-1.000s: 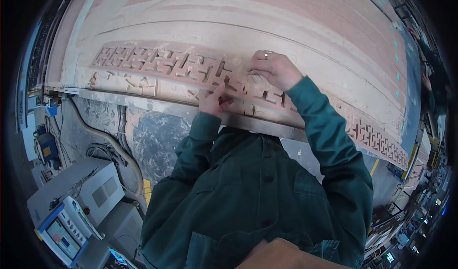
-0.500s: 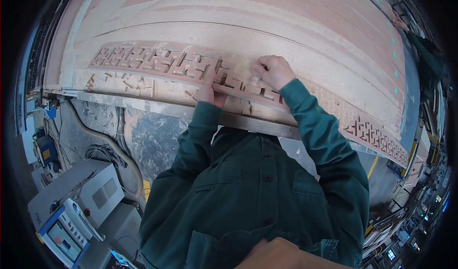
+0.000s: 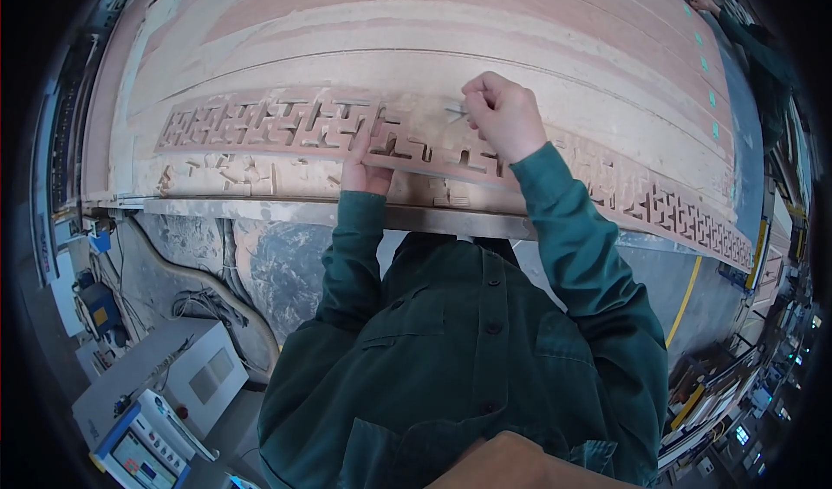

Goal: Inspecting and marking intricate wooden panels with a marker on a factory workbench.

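A long, narrow wooden lattice strip (image 3: 286,125), cut through in a maze-like pattern, lies along the near side of a large dusty board. My left hand (image 3: 366,173) grips the strip's near edge, thumb over the top and the other fingers partly hidden below. Above the strip's middle, my right hand (image 3: 504,118) is closed in a pinch. A small greyish, angular piece (image 3: 455,110) shows by its fingertips; its kind is too small to tell.
Wood offcuts (image 3: 230,177) lie between strip and metal table edge (image 3: 459,220). A grey machine cabinet with a control panel (image 3: 143,454) stands at lower left, near a hose (image 3: 208,285). Another person's hand (image 3: 704,1) rests at the far right edge of the board (image 3: 416,29).
My right hand has risen slightly away from the strip, still pinched. My left hand keeps its grip while the view shifts a little. The other person's hand has moved farther up the edge.
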Tool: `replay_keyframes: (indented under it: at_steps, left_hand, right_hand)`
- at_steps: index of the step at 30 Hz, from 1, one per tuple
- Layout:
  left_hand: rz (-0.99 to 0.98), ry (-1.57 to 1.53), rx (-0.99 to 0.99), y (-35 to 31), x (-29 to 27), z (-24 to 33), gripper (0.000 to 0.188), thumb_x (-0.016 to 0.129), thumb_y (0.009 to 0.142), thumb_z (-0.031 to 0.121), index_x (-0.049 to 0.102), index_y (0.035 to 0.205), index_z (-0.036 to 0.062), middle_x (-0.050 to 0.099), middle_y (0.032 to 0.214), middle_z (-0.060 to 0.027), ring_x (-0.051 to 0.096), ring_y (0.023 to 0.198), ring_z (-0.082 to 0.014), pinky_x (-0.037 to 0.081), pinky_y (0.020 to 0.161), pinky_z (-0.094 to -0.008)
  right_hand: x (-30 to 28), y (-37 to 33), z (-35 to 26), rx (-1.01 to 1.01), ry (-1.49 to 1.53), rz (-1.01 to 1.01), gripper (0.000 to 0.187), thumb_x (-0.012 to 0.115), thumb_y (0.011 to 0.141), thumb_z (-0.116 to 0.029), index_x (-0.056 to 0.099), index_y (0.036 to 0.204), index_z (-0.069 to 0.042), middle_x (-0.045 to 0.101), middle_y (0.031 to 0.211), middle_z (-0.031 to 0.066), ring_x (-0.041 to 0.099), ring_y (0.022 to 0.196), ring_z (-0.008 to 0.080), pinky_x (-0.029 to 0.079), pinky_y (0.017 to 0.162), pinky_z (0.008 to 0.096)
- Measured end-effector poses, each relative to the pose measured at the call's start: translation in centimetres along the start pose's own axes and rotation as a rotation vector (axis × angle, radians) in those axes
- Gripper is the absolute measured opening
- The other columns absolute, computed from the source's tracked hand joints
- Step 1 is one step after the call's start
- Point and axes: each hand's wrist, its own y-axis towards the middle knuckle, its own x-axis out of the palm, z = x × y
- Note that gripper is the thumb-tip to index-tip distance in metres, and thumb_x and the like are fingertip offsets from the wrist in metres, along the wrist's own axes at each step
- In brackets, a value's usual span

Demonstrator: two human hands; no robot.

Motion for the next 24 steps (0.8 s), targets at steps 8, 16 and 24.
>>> replay_keyframes:
  at_steps: [8, 16, 24]
  left_hand:
    - [-0.130, -0.047, 0.139, -1.5, 0.4, -0.4, 0.043, 0.041, 0.083, 0.023, 0.034, 0.123, 0.0087, 0.038, 0.124, -0.0044, 0.039, 0.108, -0.0203, 0.027, 0.093, -0.0382]
    - [-0.138, -0.041, 0.169, -2.5, 0.4, -0.3, 0.045, 0.042, 0.082, 0.021, 0.031, 0.124, 0.0110, 0.037, 0.125, -0.0025, 0.038, 0.107, -0.0192, 0.028, 0.092, -0.0376]
    - [-0.185, -0.137, 0.144, -2.5, -0.1, -0.2, 0.046, 0.041, 0.081, 0.014, 0.027, 0.126, 0.0112, 0.034, 0.127, -0.0065, 0.037, 0.112, -0.0222, 0.030, 0.092, -0.0380]
  right_hand:
    - [3.3, -1.6, 1.3, -0.319, -0.621, 0.236, 0.012, 0.051, 0.074, -0.014, 0.056, 0.080, -0.004, 0.056, 0.059, 0.0143, 0.056, 0.052, 0.0223, 0.044, 0.049, 0.0308]
    - [-2.3, -1.0, -3.5, -0.365, -0.448, 0.308, 0.012, 0.053, 0.070, -0.011, 0.059, 0.079, -0.005, 0.056, 0.059, 0.0116, 0.057, 0.052, 0.0200, 0.044, 0.050, 0.0282]
    - [1.1, -1.6, 0.0, -0.366, -0.433, 0.282, 0.009, 0.053, 0.068, -0.009, 0.059, 0.074, -0.009, 0.055, 0.058, 0.0118, 0.056, 0.053, 0.0234, 0.046, 0.051, 0.0300]
